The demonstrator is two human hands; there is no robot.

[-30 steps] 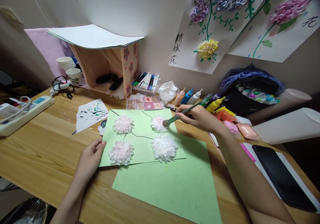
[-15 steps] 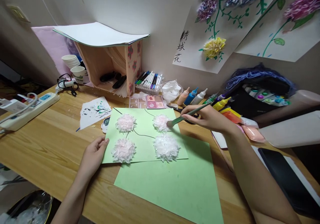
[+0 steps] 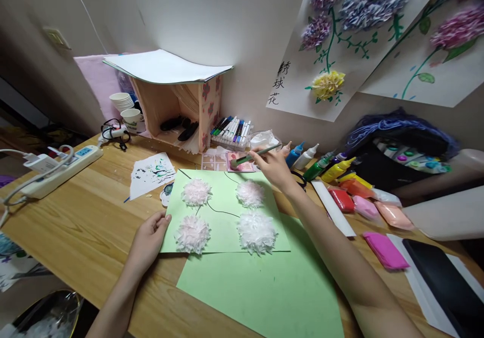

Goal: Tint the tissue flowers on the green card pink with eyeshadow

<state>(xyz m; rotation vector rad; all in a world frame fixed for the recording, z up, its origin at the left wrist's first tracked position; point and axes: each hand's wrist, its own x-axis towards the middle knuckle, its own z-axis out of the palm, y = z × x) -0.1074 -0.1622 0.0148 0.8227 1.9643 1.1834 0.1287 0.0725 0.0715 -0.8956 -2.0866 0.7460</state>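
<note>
My left hand [image 3: 148,238] pinches the left edge of a light green sheet [image 3: 223,227] between thumb and fingers. Several fluffy paper flowers stand on it, three of them pale pink, such as the upper right one [image 3: 250,194], and one white flower [image 3: 257,232] at the lower right. Thin dark lines run between them. My right hand [image 3: 273,166] grips a green-handled brush [image 3: 260,151], its bristles down at the pink powder palette [image 3: 245,165] behind the sheet. Beneath lies a second green sheet [image 3: 260,292].
Behind are a pen tray [image 3: 231,131], a peach box [image 3: 170,104] and paint bottles such as the blue one [image 3: 295,154]. To the left are a paint-marked paper [image 3: 151,174] and a power strip [image 3: 62,172]. Coloured clay packs [image 3: 365,207] and a black phone-like slab [image 3: 442,282] lie at right.
My right hand has taken the brush from the upper right flower back and left to the pink palette. My left hand still holds the sheet's edge. The camera view has shifted slightly.
</note>
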